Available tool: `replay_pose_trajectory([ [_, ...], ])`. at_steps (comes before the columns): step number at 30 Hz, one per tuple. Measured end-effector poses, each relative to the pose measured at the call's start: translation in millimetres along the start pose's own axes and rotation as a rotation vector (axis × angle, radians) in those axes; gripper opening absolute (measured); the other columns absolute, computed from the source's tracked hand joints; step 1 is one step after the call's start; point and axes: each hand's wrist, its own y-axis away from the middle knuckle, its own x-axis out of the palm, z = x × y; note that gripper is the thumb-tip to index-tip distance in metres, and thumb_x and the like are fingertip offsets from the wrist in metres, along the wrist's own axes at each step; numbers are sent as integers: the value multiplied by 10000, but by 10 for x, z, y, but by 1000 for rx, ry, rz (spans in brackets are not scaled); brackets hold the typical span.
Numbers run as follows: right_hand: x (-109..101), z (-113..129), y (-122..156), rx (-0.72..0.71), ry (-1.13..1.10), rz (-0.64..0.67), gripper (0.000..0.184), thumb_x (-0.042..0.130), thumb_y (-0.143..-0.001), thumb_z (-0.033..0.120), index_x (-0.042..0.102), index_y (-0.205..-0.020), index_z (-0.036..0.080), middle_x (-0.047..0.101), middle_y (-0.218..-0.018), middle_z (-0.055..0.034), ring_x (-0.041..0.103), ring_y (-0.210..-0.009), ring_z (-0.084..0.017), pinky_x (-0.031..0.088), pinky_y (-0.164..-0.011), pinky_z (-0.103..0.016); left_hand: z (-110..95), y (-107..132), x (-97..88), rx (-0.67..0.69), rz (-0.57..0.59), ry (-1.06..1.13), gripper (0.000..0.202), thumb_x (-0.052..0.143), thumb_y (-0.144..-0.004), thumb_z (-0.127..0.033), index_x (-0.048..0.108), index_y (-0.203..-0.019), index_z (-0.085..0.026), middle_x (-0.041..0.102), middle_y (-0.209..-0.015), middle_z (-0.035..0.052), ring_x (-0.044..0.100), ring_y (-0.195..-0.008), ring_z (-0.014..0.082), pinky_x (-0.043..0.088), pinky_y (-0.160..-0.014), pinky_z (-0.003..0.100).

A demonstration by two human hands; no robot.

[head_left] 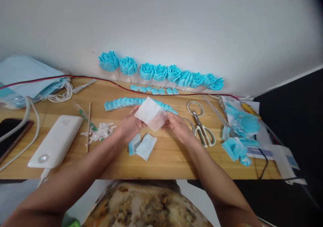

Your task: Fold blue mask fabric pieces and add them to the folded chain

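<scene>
Between my two hands a whitish square of thin fabric (150, 113) is held up, tilted, over the middle of the table. My left hand (130, 125) pinches its left edge, and my right hand (176, 124) pinches the right edge. Just below, two pale blue fabric pieces (146, 147) lie on the wood, one partly over the other. Behind the square runs a curved row of folded blue petals (121, 103), partly hidden by it. Farther back is a shorter row of blue petals (153, 90).
Blue fabric roses (128, 66) on sticks lean against the wall. Scissors (204, 132) and tape rings (195, 108) lie right; blue scraps (237, 148) beyond. At left are a power bank (57, 141), white clippings (102, 131), a wooden stick (88, 127) and stacked face masks (27, 73).
</scene>
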Motion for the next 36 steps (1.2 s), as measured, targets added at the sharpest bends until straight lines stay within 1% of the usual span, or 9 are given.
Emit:
replay_pose_trajectory([
  [4, 2, 33, 3, 25, 6, -55, 325, 809, -714, 493, 682, -768, 199, 643, -722, 11, 581, -657, -138, 511, -620, -278, 8, -9, -14, 18, -7, 10, 106, 687, -873, -246, 639, -924, -167, 713, -852, 26, 681, -766, 134, 546, -735, 236],
  [9, -18, 73, 7, 57, -151, -66, 305, 830, -677, 450, 671, -705, 192, 653, -680, 14, 578, -593, -120, 496, -558, -251, -42, -6, 0, 50, -53, 44, 124, 725, -809, -180, 610, -851, -164, 680, -772, -5, 651, -678, 111, 539, -683, 224],
  [16, -49, 108, 21, 106, -234, -82, 308, 834, -662, 442, 664, -680, 186, 621, -593, 21, 528, -495, -104, 434, -450, -225, -58, -9, 2, 24, -14, 3, 185, 689, -801, -144, 632, -976, -168, 712, -888, 26, 675, -746, 124, 548, -700, 220],
  [18, -60, 106, 24, 101, -241, -78, 299, 831, -672, 431, 663, -677, 184, 615, -585, 24, 522, -492, -98, 419, -440, -215, -61, -17, -2, -13, 13, 20, 136, 647, -853, -230, 627, -976, -176, 713, -906, 43, 690, -787, 158, 556, -691, 247],
  [21, -66, 102, 28, 87, -244, -66, 280, 822, -698, 417, 673, -684, 180, 605, -579, 28, 520, -494, -92, 413, -436, -204, -65, -21, -10, -57, 59, 15, 289, 628, -881, -451, 607, -1009, -193, 709, -924, 62, 697, -818, 204, 560, -674, 292],
  [26, -53, 101, 17, 82, -216, -75, 300, 828, -693, 434, 669, -673, 179, 601, -576, 26, 533, -502, -100, 416, -437, -209, -13, -22, -38, 79, 49, -219, 543, 844, -689, -346, 567, -1136, -208, 694, -933, 20, 655, -798, 163, 503, -672, 244],
  [29, -48, 91, 21, 60, -169, -62, 301, 808, -722, 458, 684, -700, 184, 619, -593, 20, 542, -513, -106, 426, -460, -217, 58, -28, -61, 159, 41, -400, 570, 827, -698, -276, 551, -1191, -198, 684, -878, 8, 629, -763, 144, 469, -673, 241],
  [33, -19, 125, 120, -50, -8, 201, 406, 647, -861, 575, 736, -1010, 208, 713, -737, -19, 631, -599, -136, 483, -552, -247, 121, -5, -53, 150, 76, -513, 544, 779, -721, -250, 547, -1208, -183, 669, -819, 0, 610, -703, 137, 443, -635, 240],
  [36, 36, 194, 232, -177, 215, 401, 534, 562, -912, 597, 640, -1292, 230, 753, -867, -49, 673, -679, -158, 507, -622, -275, 113, 19, -31, 81, 105, -439, 621, 803, -680, -251, 526, -1232, -194, 678, -857, 7, 617, -694, 140, 454, -614, 242],
])
